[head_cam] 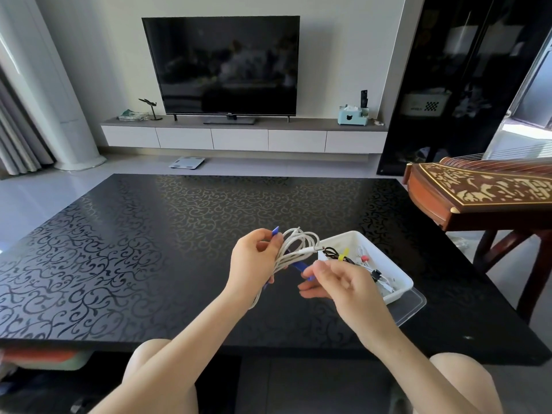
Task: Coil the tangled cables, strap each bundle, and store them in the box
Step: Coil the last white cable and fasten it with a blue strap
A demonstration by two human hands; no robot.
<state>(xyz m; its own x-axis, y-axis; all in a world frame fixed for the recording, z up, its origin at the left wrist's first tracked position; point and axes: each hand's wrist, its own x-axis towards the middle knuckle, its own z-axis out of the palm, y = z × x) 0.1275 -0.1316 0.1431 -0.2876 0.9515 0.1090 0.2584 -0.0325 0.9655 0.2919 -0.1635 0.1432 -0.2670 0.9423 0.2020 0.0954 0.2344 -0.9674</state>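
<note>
You are gripping the coiled white cable (296, 245) in your left hand (256, 259) above the table (143, 249), your right hand (343, 283) is pinching its blue strap (301, 268), not yet fastened, and a yellow-strapped black bundle (334, 254) is already lying in the white box (401, 284).

Dark television (221, 64) on white console (239, 138); zither (478, 189) beside black table (149, 249)

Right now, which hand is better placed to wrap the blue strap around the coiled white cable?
Probably the right hand: it pinches the blue strap by one end, while the left hand is busy gripping the coiled white cable.
</note>
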